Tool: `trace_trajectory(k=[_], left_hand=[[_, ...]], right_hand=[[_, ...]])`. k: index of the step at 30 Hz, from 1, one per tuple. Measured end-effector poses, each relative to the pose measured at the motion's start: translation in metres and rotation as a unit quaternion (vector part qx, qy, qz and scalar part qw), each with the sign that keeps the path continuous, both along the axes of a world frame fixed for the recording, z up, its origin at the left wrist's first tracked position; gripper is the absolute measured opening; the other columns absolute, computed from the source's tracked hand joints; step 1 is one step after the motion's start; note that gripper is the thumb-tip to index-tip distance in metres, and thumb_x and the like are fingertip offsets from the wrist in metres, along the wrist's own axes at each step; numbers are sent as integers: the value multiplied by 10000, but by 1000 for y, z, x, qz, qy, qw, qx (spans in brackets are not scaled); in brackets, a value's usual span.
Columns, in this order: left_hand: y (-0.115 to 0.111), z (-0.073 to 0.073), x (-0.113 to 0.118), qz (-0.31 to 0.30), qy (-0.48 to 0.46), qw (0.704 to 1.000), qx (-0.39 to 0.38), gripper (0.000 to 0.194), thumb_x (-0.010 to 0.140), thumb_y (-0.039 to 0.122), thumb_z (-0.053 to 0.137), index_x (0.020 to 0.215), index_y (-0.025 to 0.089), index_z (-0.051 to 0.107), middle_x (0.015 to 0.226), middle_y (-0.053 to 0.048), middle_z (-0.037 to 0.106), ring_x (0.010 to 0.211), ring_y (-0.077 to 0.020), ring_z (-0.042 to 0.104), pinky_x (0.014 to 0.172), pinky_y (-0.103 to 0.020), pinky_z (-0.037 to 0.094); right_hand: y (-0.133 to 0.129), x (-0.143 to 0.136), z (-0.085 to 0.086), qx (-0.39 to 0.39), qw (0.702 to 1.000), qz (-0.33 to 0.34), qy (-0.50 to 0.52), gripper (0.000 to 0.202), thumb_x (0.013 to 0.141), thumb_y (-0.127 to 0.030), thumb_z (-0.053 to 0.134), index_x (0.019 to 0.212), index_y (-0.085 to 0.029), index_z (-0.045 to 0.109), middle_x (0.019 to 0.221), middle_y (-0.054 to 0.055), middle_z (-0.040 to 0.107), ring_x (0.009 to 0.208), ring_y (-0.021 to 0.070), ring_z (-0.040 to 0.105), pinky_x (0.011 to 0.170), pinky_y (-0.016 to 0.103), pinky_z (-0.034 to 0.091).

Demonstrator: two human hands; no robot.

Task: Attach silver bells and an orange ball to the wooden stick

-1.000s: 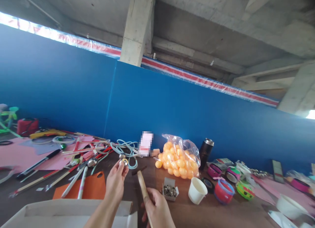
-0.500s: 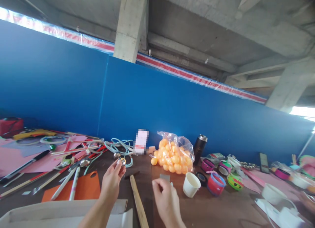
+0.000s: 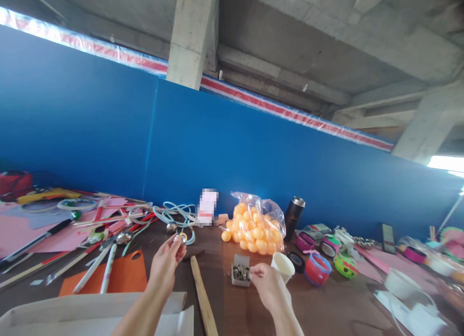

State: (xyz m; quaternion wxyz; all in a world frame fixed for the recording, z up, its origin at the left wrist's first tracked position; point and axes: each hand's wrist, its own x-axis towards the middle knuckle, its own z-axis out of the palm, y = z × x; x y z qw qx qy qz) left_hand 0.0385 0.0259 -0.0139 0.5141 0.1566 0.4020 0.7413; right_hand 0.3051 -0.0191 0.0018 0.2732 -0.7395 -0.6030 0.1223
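My left hand point(image 3: 166, 262) is raised over the table with its fingers closed round a small shiny metal ball point(image 3: 182, 238). A similar metal ball point(image 3: 171, 227) lies just behind it. My right hand point(image 3: 270, 283) is at the right side of a small open box point(image 3: 240, 284) filled with tiny metal pieces. Its thumb and fingertips are pinched together; whatever may be between them is too small to make out. A white paper cup point(image 3: 283, 267) stands right behind that hand. Between my hands lies a hammer, its wooden handle point(image 3: 203, 295) towards me.
A clear bag of orange balls point(image 3: 256, 229) sits at the back beside a black bottle point(image 3: 294, 217). Colourful tape rolls point(image 3: 319, 272) stand to the right. Sticks, pens and pink paper point(image 3: 68, 238) clutter the left, with a white cardboard box point(image 3: 94, 312) in front.
My right hand has shifted right, from over the small box to beside it, so its metal contents now show. The left hand keeps the metal ball in nearly the same place.
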Motion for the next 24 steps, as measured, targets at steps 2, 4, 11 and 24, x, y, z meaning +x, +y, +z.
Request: trace_trajectory(k=[2,4,11,24], left_hand=[[0,0,0,2,-4,1000,-3,154,718,152,638,870,138,644,757,-42,648,557,-71,599,553,-197,504],[0,0,0,2,-7,1000,-4,152,711,144,643,863,135,645,743,-41,651,547,-72,599,548,-199,505],[-1,2,0,-1,-11,1000,-5,154,707,138,644,861,126,641,720,-44,654,536,-76,600,534,-198,504],[-1,2,1,-15,-7,1000,-8,156,721,148,631,876,132,638,746,-42,647,552,-76,603,537,-198,505]], right_hand=[[0,-2,-1,-2,1000,-5,-2,123,708,-286,548,732,-293,668,808,1,707,755,196,635,566,241,388],[-1,-3,-1,0,1000,-11,-8,125,718,-291,535,719,-294,660,816,1,704,760,203,630,555,247,380],[1,-6,-2,22,999,-11,-25,149,748,-279,494,695,-272,633,783,9,683,736,194,613,535,239,355],[4,-1,-7,22,999,6,-37,158,745,-279,495,736,-262,652,803,28,661,741,184,600,574,238,366]])
